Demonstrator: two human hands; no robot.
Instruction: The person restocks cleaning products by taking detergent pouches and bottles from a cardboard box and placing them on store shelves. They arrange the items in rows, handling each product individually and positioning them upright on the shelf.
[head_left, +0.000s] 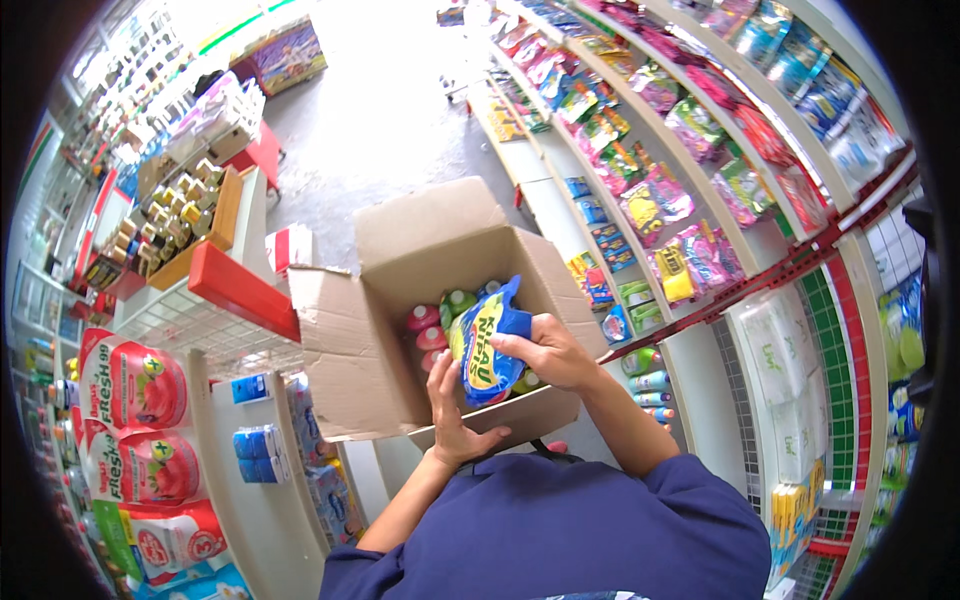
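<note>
My right hand (553, 351) grips the upper right side of a blue and yellow pouch (487, 345), its thumb across the front. Printed writing covers the pouch, which tilts over the mouth of an open cardboard box (461, 202). My left hand (459, 424) is at the box's near edge with thumb and fingers apart. Its fingertips come close to the pouch's left edge; whether they touch is unclear. Inside the box stand pink-red bottles (426, 318) and a green bottle (457, 301), with more items partly hidden under the pouch.
Shelves of hanging and stacked packets (660, 195) run along the right. White wrapped packs (776, 375) sit on the near right shelf. At left are a red bar (244, 291), a wooden tray of small bottles (180, 217) and large red refill packs (139, 382). Grey floor (322, 150) lies beyond the box.
</note>
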